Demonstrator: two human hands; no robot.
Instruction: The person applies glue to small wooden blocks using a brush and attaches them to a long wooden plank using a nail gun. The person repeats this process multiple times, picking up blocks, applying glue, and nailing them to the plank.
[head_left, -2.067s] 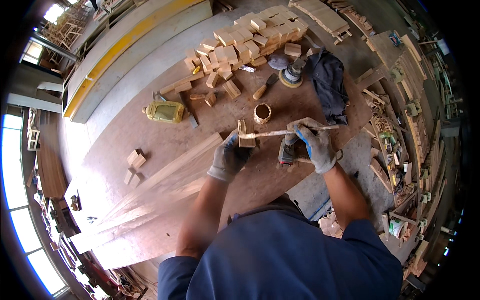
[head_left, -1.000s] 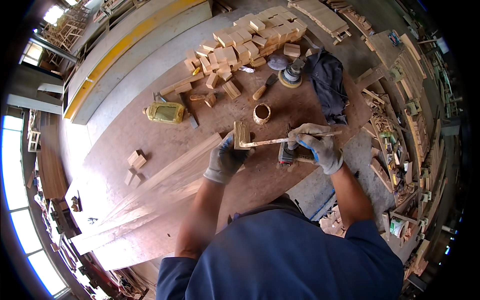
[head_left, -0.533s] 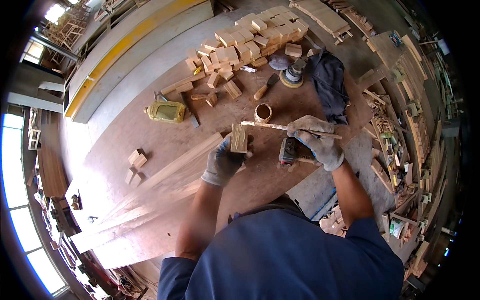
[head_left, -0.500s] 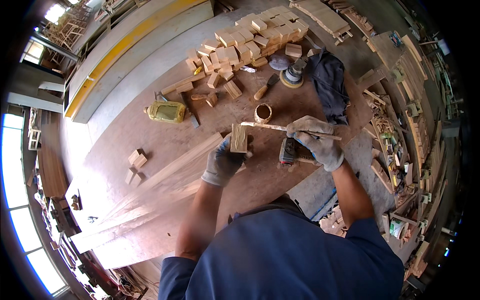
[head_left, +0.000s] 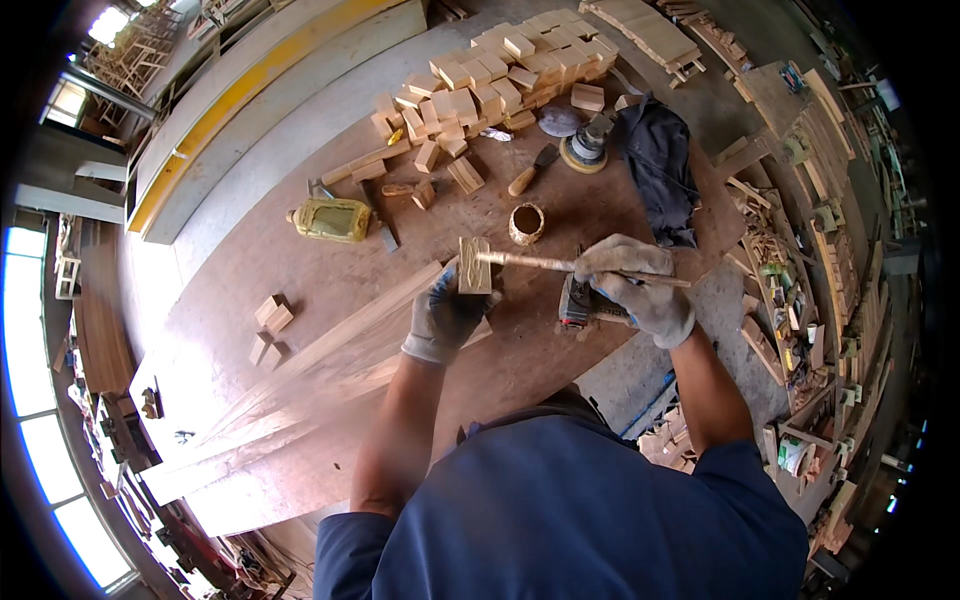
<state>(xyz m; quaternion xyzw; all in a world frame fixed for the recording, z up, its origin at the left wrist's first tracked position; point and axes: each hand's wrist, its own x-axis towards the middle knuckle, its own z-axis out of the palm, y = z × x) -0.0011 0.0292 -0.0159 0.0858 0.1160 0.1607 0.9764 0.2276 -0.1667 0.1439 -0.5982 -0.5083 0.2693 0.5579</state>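
With fingers of left hand (head_left: 438,325) curled round a wood block (head_left: 474,275) over the tabletop (head_left: 340,275) and right hand (head_left: 642,285) clasping a stick (head_left: 535,263), brings its tip from the block's corner onto the streaked face, apparently renewing contact.

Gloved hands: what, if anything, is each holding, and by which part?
The left hand holds a wooden block by its lower part; the right hand holds a thin stick by the half away from the block.

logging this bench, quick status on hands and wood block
Left hand gripping wood block. Right hand holding long stick, tip over block's face. Nothing blocking stick; power tool by right hand.
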